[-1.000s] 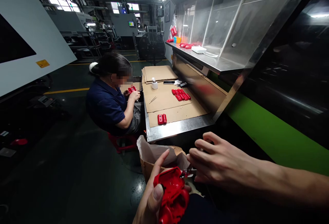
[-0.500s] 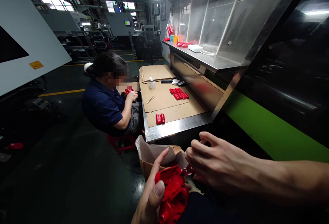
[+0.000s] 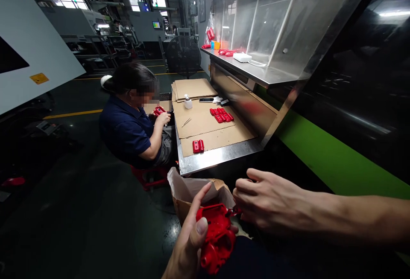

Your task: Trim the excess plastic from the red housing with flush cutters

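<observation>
My left hand (image 3: 192, 240) is wrapped round a red moulded plastic housing (image 3: 218, 238) at the bottom centre, thumb along its left side. My right hand (image 3: 269, 204) comes in from the right with its fingers curled and pinched at the housing's top right edge, where a small dark metal tool tip shows; the tool itself is mostly hidden. Just behind the housing stands an open cardboard box with a plastic liner (image 3: 192, 191).
A steel workbench (image 3: 218, 157) covered with cardboard sheets holds a red part (image 3: 197, 146), a group of red parts (image 3: 221, 115) and a small white bottle (image 3: 188, 102). A seated co-worker (image 3: 133, 125) handles a red part at its left side. A steel shelf (image 3: 256, 72) runs above.
The view has drifted slightly so the bench sits a little higher and left. My right hand's fingers have closed tighter against the housing's edge. My left hand has kept its grip.
</observation>
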Demonstrator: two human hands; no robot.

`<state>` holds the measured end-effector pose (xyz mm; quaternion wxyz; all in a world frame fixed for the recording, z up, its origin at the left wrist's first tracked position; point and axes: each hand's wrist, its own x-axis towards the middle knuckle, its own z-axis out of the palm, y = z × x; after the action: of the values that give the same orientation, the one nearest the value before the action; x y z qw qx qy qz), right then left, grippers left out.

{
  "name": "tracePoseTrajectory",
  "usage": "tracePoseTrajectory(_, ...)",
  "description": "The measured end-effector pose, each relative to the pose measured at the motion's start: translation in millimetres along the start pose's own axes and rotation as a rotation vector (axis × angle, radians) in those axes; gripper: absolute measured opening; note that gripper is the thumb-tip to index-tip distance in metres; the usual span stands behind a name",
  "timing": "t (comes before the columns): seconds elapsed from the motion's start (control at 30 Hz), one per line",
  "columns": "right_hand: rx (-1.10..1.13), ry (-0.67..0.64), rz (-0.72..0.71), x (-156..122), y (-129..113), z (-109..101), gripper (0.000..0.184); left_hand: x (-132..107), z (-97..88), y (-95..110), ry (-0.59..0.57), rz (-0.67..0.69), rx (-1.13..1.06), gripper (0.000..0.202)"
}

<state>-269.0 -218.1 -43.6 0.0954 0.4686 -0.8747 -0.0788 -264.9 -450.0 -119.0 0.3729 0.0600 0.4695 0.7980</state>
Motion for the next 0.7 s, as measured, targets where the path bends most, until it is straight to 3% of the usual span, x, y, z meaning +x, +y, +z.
tracePoseTrajectory(0.17, 0.003, 0.035, 0.017, -5, 2, 7, 0.018, 1, -3.5, -4, -0.001, -0.013, -0.017, 0.1)
tracePoseTrajectory(0.33, -0.023, 0.149, 0.151, -17, 5, 12, 0.019, 2, -14.5, -8, -0.039, 0.005, -0.051, 0.109)
tracePoseTrajectory(0.43, 0.302, 0.27, 0.293, -22, -5, 20, 0.016, 3, -16.3, -11, -0.031, 0.028, -0.109, 0.115)
tracePoseTrajectory(0.53, 0.65, 0.442, 0.308, -21, -21, 38, 0.023, 5, -13.2, -16, 0.003, 0.072, -0.154, 0.101)
tracePoseTrajectory(0.63, 0.744, 0.547, 0.274, -18, -32, 58, 0.02, 9, -9.9, -20, -0.012, 0.153, -0.144, 0.078)
tracePoseTrajectory(0.7, 0.756, 0.581, 0.25, -16, -34, 67, 0.013, 10, -7.2, -21, -0.031, 0.151, -0.125, 0.075)
